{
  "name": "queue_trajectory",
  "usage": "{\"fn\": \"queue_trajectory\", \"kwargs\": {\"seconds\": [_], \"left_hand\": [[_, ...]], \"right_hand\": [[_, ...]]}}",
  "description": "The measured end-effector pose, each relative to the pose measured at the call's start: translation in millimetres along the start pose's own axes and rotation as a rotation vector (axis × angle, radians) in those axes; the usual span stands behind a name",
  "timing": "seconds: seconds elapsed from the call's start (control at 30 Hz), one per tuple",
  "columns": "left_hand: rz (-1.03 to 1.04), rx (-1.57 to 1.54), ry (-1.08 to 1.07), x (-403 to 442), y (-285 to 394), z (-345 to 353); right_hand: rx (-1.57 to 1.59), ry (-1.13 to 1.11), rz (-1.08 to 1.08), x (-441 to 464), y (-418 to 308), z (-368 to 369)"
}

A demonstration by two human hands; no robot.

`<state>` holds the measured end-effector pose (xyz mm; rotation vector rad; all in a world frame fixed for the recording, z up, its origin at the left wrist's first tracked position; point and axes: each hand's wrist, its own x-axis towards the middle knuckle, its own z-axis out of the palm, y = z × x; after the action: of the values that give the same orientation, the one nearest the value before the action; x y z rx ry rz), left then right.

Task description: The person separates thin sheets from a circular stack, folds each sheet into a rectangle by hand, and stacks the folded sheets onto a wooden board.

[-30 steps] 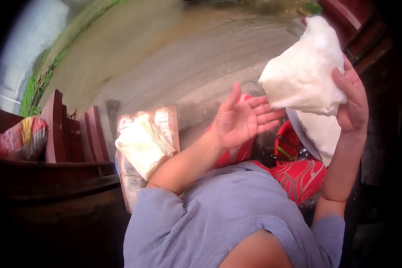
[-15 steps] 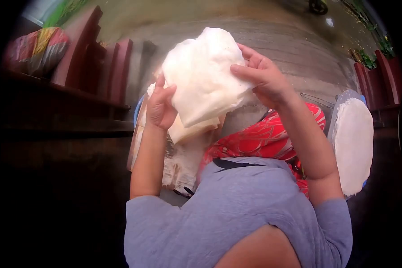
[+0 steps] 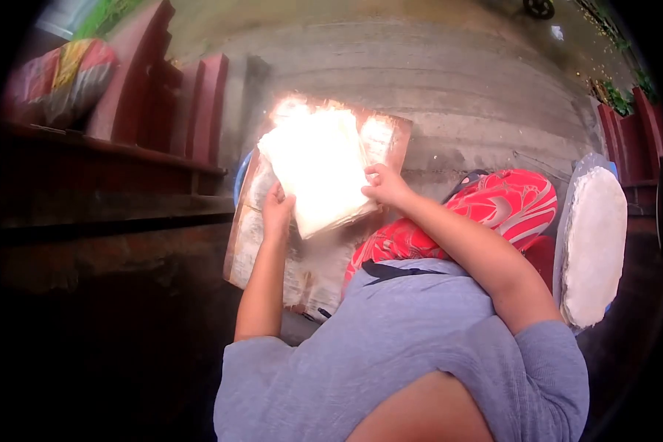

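Note:
A stack of thin, floppy white sheets point(image 3: 320, 166) lies on a wooden board point(image 3: 244, 250) in front of me, its upper part washed out by glare. Its exact kind cannot be made out. At the near left edge of the top sheet, my left hand point(image 3: 277, 212) grips with thumb and fingers. My right hand point(image 3: 385, 186) pinches the right edge of the same sheet. Where the top sheet ends and those below begin is hard to tell. White residue marks the board's surface.
At my right stands a long white slab point(image 3: 593, 247) with a rough rim, on a tray with blue showing beneath. My leg in red patterned cloth point(image 3: 486, 210) is beside the board. Dark red posts point(image 3: 210, 110) and a striped sack point(image 3: 70, 77) are on the left.
Both hands have come down with the raised white sheet, which now lies on the stack over the board. My view has shifted slightly, and more of the board shows.

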<state>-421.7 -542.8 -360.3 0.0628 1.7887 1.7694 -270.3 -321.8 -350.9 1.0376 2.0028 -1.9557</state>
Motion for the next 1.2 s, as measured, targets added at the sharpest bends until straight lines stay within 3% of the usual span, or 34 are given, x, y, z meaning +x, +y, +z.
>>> {"fn": "queue_trajectory", "kwargs": {"seconds": [0.13,0.2,0.27,0.33,0.37,0.4,0.47,0.53,0.63,0.73,0.8,0.83,0.87,0.9,0.93,1.0,1.07,1.13,1.2], "left_hand": [[-0.031,0.275,0.096,1,14,7],[0.332,1.292,0.45,-9,20,27],[0.452,1.287,0.324,-6,28,31],[0.63,1.462,0.209,-2,27,38],[0.438,1.404,0.228,-5,28,43],[0.443,1.403,0.221,-3,24,41],[0.158,1.144,0.213,0,13,29],[0.175,1.198,0.191,-9,9,25],[0.277,1.22,0.112,-24,3,25],[0.304,1.196,0.08,-36,15,37],[0.19,1.469,0.137,-43,34,51],[0.198,1.468,0.138,-36,34,52],[0.395,1.496,0.057,-25,31,50],[0.588,1.516,-0.027,-17,30,51],[0.59,1.518,-0.027,-7,33,56],[0.853,1.501,-0.183,15,41,70],[0.856,1.608,-0.183,44,39,75],[0.863,1.712,-0.182,65,33,80],[0.555,1.768,-0.243,82,31,83]], "right_hand": [[-0.217,0.054,-0.164,-21,-15,3],[-0.308,0.087,-0.215,-24,-21,5],[-0.573,0.279,-0.299,-25,-22,9],[-0.642,0.236,-0.195,-44,-46,14],[-0.716,0.184,-0.096,-51,-54,15],[-0.715,0.191,-0.092,-52,-50,14],[-0.662,0.136,-0.116,-47,-33,18],[-0.625,0.122,-0.137,-36,-18,14],[-0.228,0.088,-0.028,-25,-13,6],[-0.119,-0.002,-0.021,-25,-12,-7],[-0.126,-0.008,-0.025,-28,-9,-6],[-0.274,0.061,-0.039,-32,-12,-5],[-0.423,0.129,-0.052,-38,-16,-3],[-0.657,0.258,-0.213,-54,-33,2],[-0.655,0.259,-0.214,-54,-33,0],[-0.986,0.166,-0.925,-55,-33,-4],[-1.09,0.055,-0.903,-63,-31,0],[-1.123,-0.197,-0.658,-60,-8,4],[-1.129,-0.153,-0.705,-57,-2,1]]}}
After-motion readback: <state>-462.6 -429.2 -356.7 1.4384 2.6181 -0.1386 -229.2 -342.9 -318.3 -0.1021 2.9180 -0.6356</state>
